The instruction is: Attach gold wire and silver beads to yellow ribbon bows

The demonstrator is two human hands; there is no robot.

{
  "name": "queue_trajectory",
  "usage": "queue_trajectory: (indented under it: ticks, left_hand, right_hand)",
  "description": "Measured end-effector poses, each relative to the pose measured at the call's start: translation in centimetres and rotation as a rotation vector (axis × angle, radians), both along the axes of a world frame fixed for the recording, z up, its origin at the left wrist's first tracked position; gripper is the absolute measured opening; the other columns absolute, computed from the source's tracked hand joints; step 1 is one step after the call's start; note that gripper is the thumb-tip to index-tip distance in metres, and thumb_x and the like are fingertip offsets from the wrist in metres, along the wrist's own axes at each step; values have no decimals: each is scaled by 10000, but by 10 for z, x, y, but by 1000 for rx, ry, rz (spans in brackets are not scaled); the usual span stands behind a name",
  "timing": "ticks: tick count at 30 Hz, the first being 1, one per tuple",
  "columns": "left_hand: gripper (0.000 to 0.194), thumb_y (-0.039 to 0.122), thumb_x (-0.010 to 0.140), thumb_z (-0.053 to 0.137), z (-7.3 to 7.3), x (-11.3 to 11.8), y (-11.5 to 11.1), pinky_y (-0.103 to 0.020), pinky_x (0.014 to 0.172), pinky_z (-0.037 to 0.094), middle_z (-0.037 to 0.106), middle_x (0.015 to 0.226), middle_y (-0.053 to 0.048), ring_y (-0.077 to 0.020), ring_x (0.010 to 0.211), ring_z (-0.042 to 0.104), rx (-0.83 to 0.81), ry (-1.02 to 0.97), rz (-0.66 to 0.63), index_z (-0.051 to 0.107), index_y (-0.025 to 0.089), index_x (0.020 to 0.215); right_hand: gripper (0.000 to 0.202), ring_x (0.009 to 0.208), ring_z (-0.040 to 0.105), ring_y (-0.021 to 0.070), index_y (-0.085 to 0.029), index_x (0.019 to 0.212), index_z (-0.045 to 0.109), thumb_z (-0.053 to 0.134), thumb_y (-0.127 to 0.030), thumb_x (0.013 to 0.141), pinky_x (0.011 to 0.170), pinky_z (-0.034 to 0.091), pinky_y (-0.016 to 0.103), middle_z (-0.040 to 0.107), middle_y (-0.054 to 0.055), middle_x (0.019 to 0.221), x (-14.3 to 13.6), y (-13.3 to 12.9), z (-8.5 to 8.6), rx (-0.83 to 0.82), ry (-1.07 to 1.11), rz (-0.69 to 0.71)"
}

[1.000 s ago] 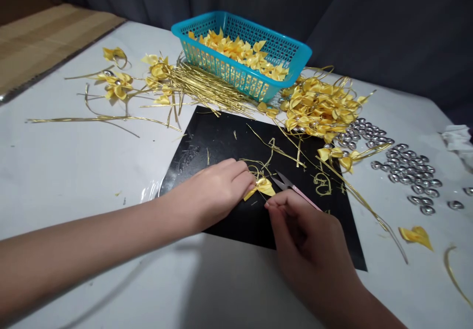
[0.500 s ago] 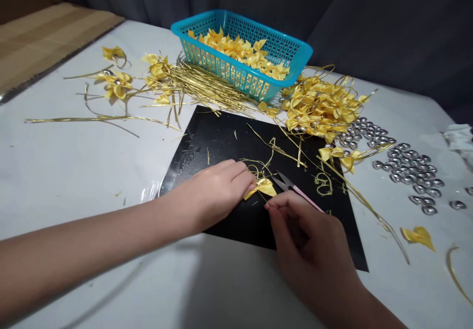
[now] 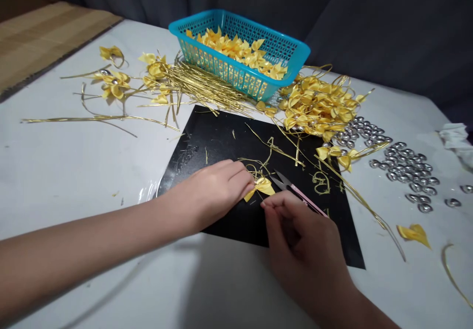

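Note:
My left hand (image 3: 221, 191) is closed over the black mat, its fingertips gripping a yellow satin ribbon bow (image 3: 264, 186) with thin gold cord loops behind it. Just below the bow, my right hand (image 3: 306, 235) pinches the end of a thin strand (image 3: 260, 199) that runs up to it. The strand's kind is too fine to make out. A pair of thread snips (image 3: 295, 191) with pink handles lies on the mat, partly behind my right hand, blades pointing up-left.
A blue basket (image 3: 236, 68) of yellow ribbon pieces stands at the back. Gold cords (image 3: 207, 87) lie before it, finished-looking ribbon flowers (image 3: 318, 105) are heaped to its right. Silver beads (image 3: 406, 164) spread across the right side. Cord scraps (image 3: 320, 183) dot the black mat (image 3: 221, 132).
My right hand has moved slightly left, closer to the bow, and more of the snips shows. The bow's ribbon has spread a little. My left hand keeps its grip.

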State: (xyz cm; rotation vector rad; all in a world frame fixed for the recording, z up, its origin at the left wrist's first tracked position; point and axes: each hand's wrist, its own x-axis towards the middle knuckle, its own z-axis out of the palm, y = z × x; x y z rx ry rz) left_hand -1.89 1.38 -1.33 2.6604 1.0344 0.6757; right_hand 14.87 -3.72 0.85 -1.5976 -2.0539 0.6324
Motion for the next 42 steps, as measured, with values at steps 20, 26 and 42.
queue_trajectory:
  ticks: [20,26,42]
  left_hand:
    - [138,170,893,476,8,-1,-14,-213,589,441,678,775,-14,-119,660,573,113,-204,6,605,163,847]
    - [141,153,872,495,10,-1,-15,-203,559,436,680,742,-6,-106,630,572,87,-243,-5,606,173,787]
    - [59,151,786,616,14,-2,-13,-222,645,520,721,783,5,-113,709,652,181,-339,68,623,185,834]
  right_hand:
    - [116,330,370,39,-212,784,488,464,-128,860,312,248,157,445,-85,475,-14,-13,-3,138,291,-138]
    - [129,388,471,45,-215,838,490,471,-88,852,337,306,134,460,-81,503,-10,-11,-5,151,307,-66]
    - [147,515,458,34,-212,810,452,432,-89,886,486,396,105,498,-64,632,-6,-6,-9,89,432,7]
